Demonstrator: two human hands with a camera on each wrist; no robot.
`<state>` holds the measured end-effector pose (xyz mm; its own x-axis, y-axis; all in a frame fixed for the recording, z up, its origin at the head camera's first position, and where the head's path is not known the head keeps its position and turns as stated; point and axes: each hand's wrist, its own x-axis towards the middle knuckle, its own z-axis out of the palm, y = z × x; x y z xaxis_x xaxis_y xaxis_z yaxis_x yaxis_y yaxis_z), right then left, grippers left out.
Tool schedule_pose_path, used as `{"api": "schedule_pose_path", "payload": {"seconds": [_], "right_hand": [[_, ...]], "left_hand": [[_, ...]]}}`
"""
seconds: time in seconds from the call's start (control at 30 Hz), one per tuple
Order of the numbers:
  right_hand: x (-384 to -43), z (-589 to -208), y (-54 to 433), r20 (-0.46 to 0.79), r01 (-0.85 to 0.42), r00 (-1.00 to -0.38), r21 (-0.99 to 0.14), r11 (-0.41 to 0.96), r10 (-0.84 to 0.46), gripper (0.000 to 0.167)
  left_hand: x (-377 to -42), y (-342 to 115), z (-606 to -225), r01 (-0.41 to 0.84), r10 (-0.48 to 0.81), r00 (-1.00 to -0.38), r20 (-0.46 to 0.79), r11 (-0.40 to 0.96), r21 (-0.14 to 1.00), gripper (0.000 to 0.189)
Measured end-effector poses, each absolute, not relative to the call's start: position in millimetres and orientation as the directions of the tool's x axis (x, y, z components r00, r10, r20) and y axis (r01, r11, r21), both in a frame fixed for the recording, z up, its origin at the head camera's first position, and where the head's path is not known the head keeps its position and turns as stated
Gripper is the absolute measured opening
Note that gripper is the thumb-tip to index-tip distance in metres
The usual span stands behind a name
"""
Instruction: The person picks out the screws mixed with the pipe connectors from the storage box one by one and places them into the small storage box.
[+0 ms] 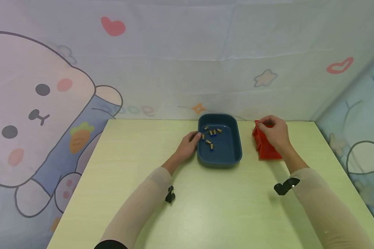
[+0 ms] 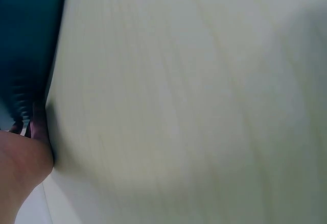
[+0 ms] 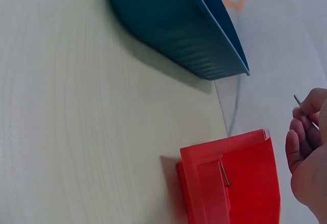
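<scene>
My left hand [image 1: 187,147] grips the left rim of a dark blue plastic tray [image 1: 219,159], thumb at the edge and fingers along the outer wall. Several small brass fittings with blue ends [image 1: 211,147] lie in the tray, mostly toward its left side. Over a red plastic bin [image 1: 266,151], right of the tray, my right hand [image 1: 276,134] pinches a thin metal screw [image 3: 297,100] between thumb and forefinger. A second screw [image 3: 225,175] is inside the red bin in the right wrist view. The left wrist view shows only part of the left hand [image 2: 23,157].
The tray and bin stand near the back edge of a pale wooden table [image 1: 224,207]. Behind them hangs a printed cloth [image 1: 187,69], with another at the right [image 1: 361,114]. A gap of table separates tray and bin.
</scene>
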<state>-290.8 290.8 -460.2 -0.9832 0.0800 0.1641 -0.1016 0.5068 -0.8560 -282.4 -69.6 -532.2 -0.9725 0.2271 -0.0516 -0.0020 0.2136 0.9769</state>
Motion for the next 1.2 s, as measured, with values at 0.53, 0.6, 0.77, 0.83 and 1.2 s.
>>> {"api": "schedule_pose_path", "payload": {"seconds": [0.53,0.6,0.77,0.83,1.2], "right_hand": [[-292.6,-464.7,312.5,0.144,-0.065,-0.983,-0.845,0.530,0.110,0.027],[-292.4,-465.4,314.5,0.134,-0.050,-0.984,-0.843,0.536,0.119,0.028],[-290.4,-466.5,318.9,0.111,-0.023,-0.986,-0.834,0.552,0.126,0.031],[-290.1,-467.4,321.0,0.110,-0.024,-0.986,-0.831,0.555,0.122,0.031],[-291.7,-473.1,328.0,0.075,0.023,-0.985,-0.829,0.558,0.153,0.031]], "left_hand": [[-283.5,-69.2,-533.1,0.020,0.225,-0.973,-0.040,0.258,0.966,0.064],[-283.8,-68.9,-533.1,0.020,0.226,-0.973,-0.041,0.259,0.966,0.064],[-284.1,-68.5,-533.8,0.016,0.218,-0.975,-0.046,0.275,0.961,0.064],[-283.9,-68.6,-533.9,0.011,0.218,-0.975,-0.050,0.270,0.963,0.064],[-285.1,-69.4,-534.3,0.002,0.216,-0.975,-0.057,0.263,0.965,0.064]]}}
